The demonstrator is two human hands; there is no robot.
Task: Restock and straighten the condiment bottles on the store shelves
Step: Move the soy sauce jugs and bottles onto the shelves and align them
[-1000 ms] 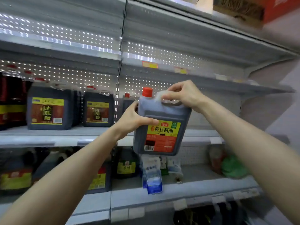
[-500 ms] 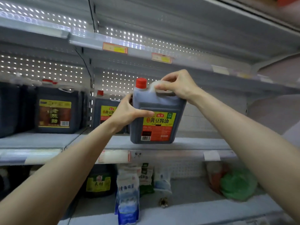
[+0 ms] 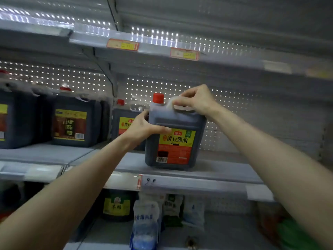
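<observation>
Head view: both hands [image 3: 195, 101] grip soy-sauce jug [image 3: 175, 141].

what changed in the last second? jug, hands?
The soy sauce jug went up and forward, from hanging in front of the shelf edge to sitting on the middle shelf, right of a matching jug. Nothing was taken or released: the right hand still grips the top handle, and the left hand still holds the jug's left side. The dark jugs on the left stay put.
</observation>
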